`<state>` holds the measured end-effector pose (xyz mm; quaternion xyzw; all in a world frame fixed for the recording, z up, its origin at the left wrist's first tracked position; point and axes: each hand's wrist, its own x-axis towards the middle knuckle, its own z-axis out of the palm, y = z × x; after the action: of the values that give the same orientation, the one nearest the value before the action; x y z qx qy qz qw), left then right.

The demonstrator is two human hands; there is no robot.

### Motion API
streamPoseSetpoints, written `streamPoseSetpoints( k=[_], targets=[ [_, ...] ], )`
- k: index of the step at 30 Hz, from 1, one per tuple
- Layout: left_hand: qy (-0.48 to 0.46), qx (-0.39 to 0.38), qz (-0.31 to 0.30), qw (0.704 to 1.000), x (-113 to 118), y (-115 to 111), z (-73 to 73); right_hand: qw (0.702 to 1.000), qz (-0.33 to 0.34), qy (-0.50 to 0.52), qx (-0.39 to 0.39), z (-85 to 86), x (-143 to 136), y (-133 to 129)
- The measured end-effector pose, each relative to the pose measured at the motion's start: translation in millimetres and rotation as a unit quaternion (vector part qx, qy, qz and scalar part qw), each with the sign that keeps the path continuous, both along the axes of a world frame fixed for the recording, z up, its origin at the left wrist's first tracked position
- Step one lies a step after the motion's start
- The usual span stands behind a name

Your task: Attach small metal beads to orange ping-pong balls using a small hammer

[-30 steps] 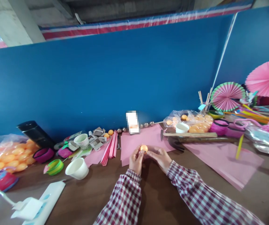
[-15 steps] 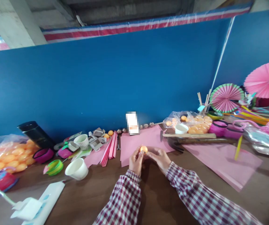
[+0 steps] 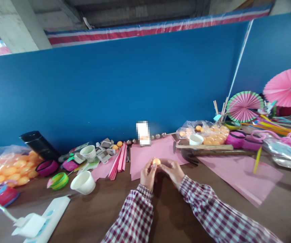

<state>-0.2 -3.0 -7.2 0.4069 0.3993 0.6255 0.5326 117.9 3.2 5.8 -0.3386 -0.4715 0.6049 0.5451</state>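
Between my two hands is an orange ping-pong ball, held above the near edge of a pink paper sheet. My left hand is closed on the ball, the thumb pressing its near side. From the right, my right hand brings its thumb and fingertips together against the ball's lower right side. The ball's underside is hidden by my fingers. Beyond the hands, several shiny metal balls line the back of the sheet.
Left stand a white cup, a power strip, folded pink paper strips and a bag of orange balls. To the right lie a hammer, another pink sheet and pink scissors. A blue partition rises behind.
The ball has tilted or turned slightly between my fingers, with both hands shifting only a little. Everything else on the table stays as it was.
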Motion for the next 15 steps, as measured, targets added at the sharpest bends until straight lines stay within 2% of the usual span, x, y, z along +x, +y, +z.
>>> streamPoseSetpoints(
  k=[7, 15],
  targets=[
    [-0.073, -0.030, -0.018, 0.997, 1.6, -1.7, 4.6, 1.000, 0.000, -0.018, 0.008, 0.5, -0.5, 2.1],
    [-0.088, -0.028, -0.024, 0.995, 1.3, -2.8, 4.5, 1.000, -0.005, -0.025, 0.004, 0.0, -0.8, 4.2]
  ],
)
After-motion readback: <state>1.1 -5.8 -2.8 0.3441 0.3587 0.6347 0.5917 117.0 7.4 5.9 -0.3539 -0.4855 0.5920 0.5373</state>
